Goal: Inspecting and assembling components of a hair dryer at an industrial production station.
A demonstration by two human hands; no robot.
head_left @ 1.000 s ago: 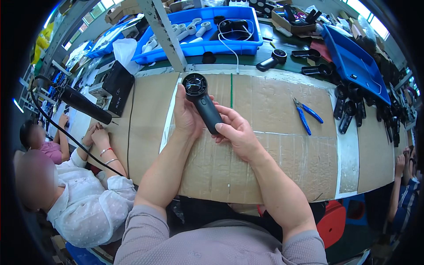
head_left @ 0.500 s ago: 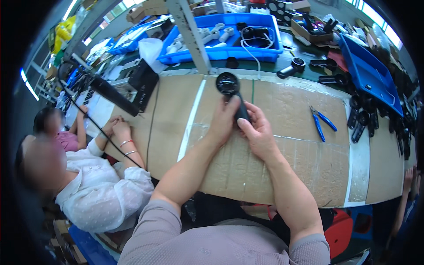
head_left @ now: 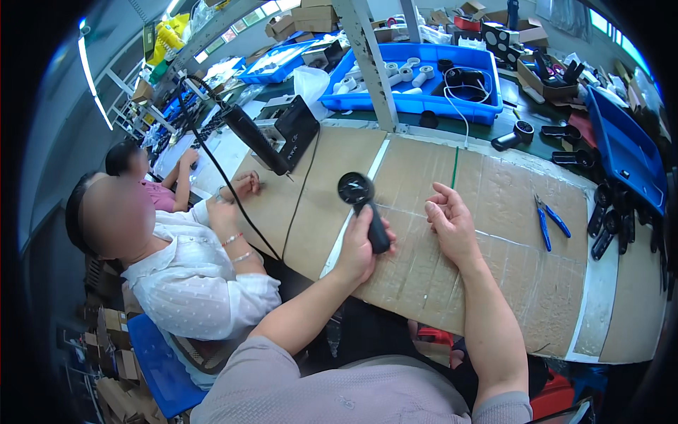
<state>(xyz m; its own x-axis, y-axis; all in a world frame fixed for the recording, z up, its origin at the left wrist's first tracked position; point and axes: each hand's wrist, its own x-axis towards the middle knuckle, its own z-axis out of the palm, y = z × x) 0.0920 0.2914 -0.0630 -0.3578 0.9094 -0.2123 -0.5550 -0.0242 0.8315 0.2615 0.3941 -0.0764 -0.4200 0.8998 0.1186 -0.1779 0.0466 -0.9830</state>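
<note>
A black handheld fan (head_left: 380, 230) is in my left hand (head_left: 359, 249), with my fingers wrapped round its handle. Its round head (head_left: 354, 189) tilts up and away to the left, above the cardboard-covered table. To the right of the fan, my right hand (head_left: 455, 225) hovers over the cardboard, holding nothing, its fingers loosely bent and apart. Blue-handled pliers (head_left: 551, 221) lie on the cardboard farther right, apart from both hands.
Behind the cardboard (head_left: 519, 272) stands a blue tray (head_left: 438, 111) of white and black parts. More black fans (head_left: 606, 230) lie at the right beside another blue bin (head_left: 625, 152). A black box (head_left: 300, 134) sits left. A co-worker in a white shirt (head_left: 201, 272) sits close by.
My right hand has let go of the fan and moved off to the right. My left hand keeps hold of it, nearer to me. The view has swung left.
</note>
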